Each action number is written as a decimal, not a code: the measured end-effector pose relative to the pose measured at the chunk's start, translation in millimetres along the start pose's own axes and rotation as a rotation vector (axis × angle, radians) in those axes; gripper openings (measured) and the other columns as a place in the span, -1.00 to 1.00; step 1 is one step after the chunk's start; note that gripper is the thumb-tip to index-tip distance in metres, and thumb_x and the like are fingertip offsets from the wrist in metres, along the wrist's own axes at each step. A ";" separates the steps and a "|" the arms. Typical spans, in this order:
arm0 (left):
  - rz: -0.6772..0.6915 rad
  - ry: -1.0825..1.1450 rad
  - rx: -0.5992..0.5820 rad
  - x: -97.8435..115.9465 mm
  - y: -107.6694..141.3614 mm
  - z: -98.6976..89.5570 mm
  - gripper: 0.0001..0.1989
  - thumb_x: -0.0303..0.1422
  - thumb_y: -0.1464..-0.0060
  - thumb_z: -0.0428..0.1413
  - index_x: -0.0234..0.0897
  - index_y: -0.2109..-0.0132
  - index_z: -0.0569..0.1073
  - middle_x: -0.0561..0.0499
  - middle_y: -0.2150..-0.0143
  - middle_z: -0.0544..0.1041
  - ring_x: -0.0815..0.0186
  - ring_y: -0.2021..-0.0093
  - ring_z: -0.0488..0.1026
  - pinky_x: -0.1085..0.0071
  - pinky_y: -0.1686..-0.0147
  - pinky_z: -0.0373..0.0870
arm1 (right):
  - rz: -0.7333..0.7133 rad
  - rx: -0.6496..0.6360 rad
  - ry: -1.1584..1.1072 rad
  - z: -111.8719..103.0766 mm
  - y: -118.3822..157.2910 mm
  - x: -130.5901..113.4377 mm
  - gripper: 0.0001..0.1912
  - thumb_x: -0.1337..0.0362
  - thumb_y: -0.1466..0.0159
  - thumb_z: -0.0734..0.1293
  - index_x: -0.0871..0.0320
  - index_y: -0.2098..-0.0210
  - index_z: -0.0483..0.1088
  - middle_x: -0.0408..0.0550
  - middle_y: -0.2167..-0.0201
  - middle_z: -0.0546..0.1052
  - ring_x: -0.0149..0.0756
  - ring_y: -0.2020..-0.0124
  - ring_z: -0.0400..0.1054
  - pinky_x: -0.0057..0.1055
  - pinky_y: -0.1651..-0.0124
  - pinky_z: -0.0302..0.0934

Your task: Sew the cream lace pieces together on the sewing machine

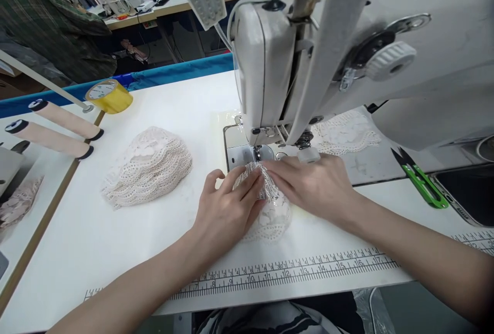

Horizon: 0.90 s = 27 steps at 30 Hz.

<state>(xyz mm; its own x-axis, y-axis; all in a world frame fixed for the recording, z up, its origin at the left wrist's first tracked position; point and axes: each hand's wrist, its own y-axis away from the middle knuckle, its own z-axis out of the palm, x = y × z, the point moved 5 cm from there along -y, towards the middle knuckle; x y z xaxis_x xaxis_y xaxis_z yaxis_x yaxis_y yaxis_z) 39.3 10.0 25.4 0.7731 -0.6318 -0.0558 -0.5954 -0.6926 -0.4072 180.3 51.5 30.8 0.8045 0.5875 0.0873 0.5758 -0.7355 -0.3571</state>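
Observation:
A cream lace piece [273, 223] lies on the white table at the sewing machine [262, 66], its upper end close to the needle area and metal plate [238, 156]. My left hand [227, 203] is closed on the lace from the left, thumb and fingertips pinching its folded edge. From the right, my right hand [316, 183] presses its fingers together on the same lace, just in front of the presser foot. The fingertips of both hands nearly meet and cover part of the lace.
To the left sit a pile of lace pieces [154, 169], a yellow tape roll [110, 97] and two thread spools [50, 139]. More lace [345, 132], green thread snips [422, 182] and a phone [469, 195] lie right. A person in plaid [50, 30] is beyond the table.

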 end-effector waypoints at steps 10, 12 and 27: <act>-0.037 -0.025 -0.010 -3.1 -6.1 1.2 -0.68 -0.26 -0.33 -0.03 -0.24 -0.10 0.47 -0.01 -0.09 0.55 0.13 -0.13 0.41 0.11 0.03 0.14 | -0.093 0.036 0.151 4.6 4.3 -9.3 -0.73 0.37 -0.30 0.26 0.17 0.09 0.54 -0.16 0.54 0.56 -0.38 0.61 0.29 -0.35 0.56 -0.25; -0.050 -0.020 -0.017 -4.7 -7.4 2.6 -0.69 -0.25 -0.33 -0.04 -0.22 -0.09 0.48 -0.01 -0.10 0.54 0.13 -0.13 0.41 0.11 0.02 0.13 | -0.093 0.038 0.183 5.5 4.3 -8.3 -0.72 0.36 -0.29 0.27 0.16 0.06 0.53 -0.16 0.53 0.57 -0.37 0.62 0.29 -0.35 0.55 -0.25; -0.068 0.011 -0.007 -9.2 -8.3 5.1 -0.70 -0.26 -0.29 0.04 -0.19 -0.09 0.49 -0.05 -0.09 0.55 0.10 -0.13 0.40 0.13 0.01 0.15 | -0.081 -0.125 0.206 11.6 5.3 -7.0 -0.61 0.43 -0.29 0.19 0.21 -0.08 0.43 -0.08 0.46 0.59 -0.35 0.54 0.37 -0.32 0.55 -0.23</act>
<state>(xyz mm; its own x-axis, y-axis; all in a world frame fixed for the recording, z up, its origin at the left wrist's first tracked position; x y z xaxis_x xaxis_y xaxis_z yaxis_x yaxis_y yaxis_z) 38.3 23.4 24.7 0.8094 -0.5869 -0.0186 -0.5433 -0.7365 -0.4031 176.1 47.4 17.6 0.7603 0.5747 0.3028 0.6429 -0.7324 -0.2242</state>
